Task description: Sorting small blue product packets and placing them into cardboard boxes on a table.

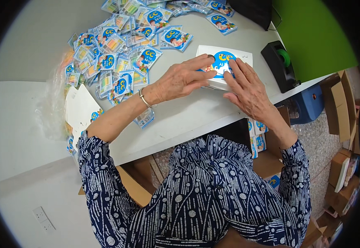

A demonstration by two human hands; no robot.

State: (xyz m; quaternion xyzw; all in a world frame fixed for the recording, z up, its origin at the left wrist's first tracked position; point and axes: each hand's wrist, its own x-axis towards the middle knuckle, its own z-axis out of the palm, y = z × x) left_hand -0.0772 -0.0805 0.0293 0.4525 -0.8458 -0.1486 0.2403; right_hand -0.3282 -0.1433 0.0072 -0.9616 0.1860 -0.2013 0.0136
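Note:
A small white box [246, 57] with a blue printed label on top lies near the table's front edge. My left hand [178, 81] rests on its left side, fingers stretched out across the label. From the right, my right hand [248, 89] lies flat over the box's top, fingers extended. Both hands touch the box without wrapping round it, and they cover part of its label and near side. To the left of my left hand spreads a heap of small clear packets [114, 58] with blue printed ends and pastel sticks inside.
A black tape dispenser [280, 68] with a green roll stands right of the box. White card pieces [79, 105] and a clear plastic bag [50, 109] lie at the left. Below the table's right side are a blue stool [310, 103] and cardboard boxes [342, 107].

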